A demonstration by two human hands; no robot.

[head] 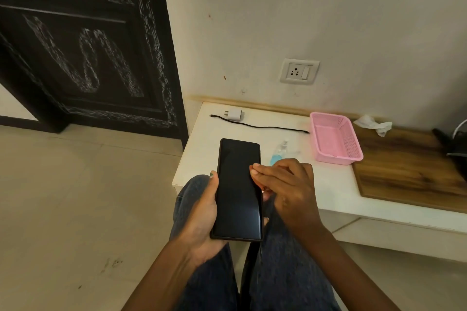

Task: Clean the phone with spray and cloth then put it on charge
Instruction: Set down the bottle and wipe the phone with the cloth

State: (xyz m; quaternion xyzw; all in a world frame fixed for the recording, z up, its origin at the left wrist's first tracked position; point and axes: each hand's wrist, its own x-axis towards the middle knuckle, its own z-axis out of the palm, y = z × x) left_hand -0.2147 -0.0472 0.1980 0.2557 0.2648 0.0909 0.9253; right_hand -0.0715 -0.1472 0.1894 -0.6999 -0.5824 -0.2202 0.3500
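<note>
Phone (238, 189) is in my left hand (202, 212), screen up and dark, held over my lap just short of the bench (214, 149). Thumb runs along the left edge, fingers curl round from underneath and show a little past the right edge. Long axis points away from me toward the wall, top end over the bench's near edge.

My right hand (285, 184) sits at the phone's right edge, fingertips (255, 168) bunched together and touching the screen's right side. Fingers are curled; can't tell if they pinch anything, I see no cloth in them.

Spray bottle (279, 153) with blue liquid is on the bench just beyond my right hand, partly hidden by the knuckles. So the right hand is clearly the nearer one to it, forward and slightly left of the knuckles. A crumpled white cloth or tissue (374, 125) lies further off to the right, past the pink basket (336, 137), on the wooden board (409, 171).

Charger plug (235, 115) and black cable (260, 126) lie at the back of the bench, cable running left to right, across the phone's axis. Wall socket (299, 72) is above, nothing plugged in.

My guess: cleaning is not visibly started; next reach is right hand to the spray, left keeps the phone.
</note>
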